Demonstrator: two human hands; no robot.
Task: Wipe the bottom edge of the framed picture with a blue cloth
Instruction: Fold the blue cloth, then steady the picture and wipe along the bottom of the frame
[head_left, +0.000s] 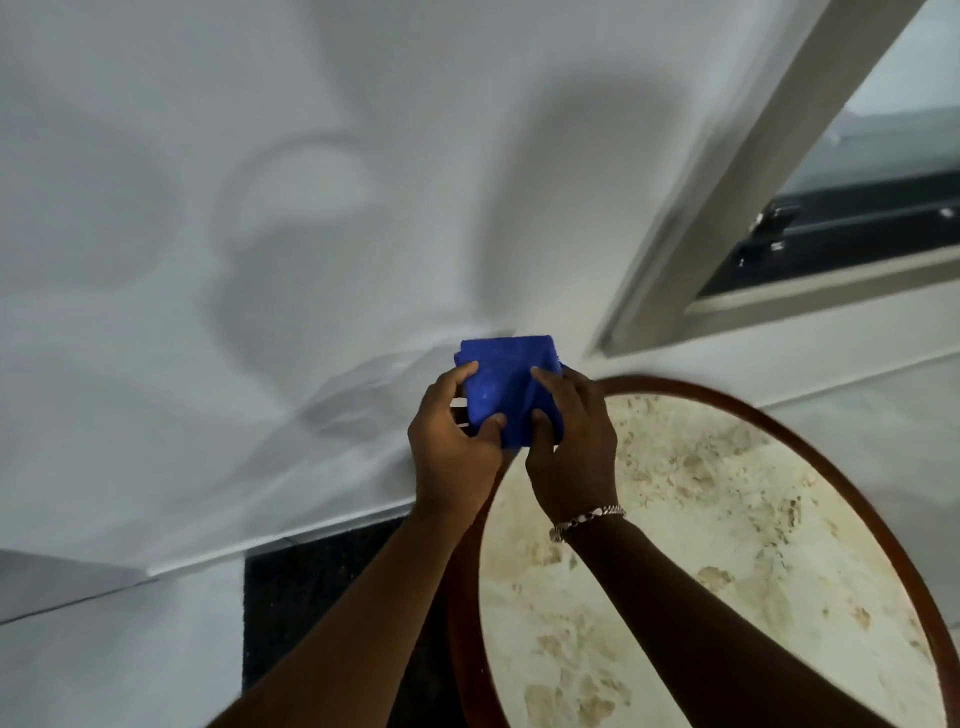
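A folded blue cloth (501, 384) is held up in front of a white wall, gripped from both sides. My left hand (452, 447) pinches its left and lower edge with thumb and fingers. My right hand (569, 447), with a metal bracelet on the wrist, holds its right side. A grey-framed panel with glass (737, 171) leans across the upper right; I cannot tell whether it is the framed picture or a window. Its lower corner sits just right of the cloth.
A round table (727, 519) with a marbled cream top and dark red-brown rim stands below my right arm. A dark mat (311, 597) lies on the floor by the wall's base. The white wall (260, 208) fills the left and centre.
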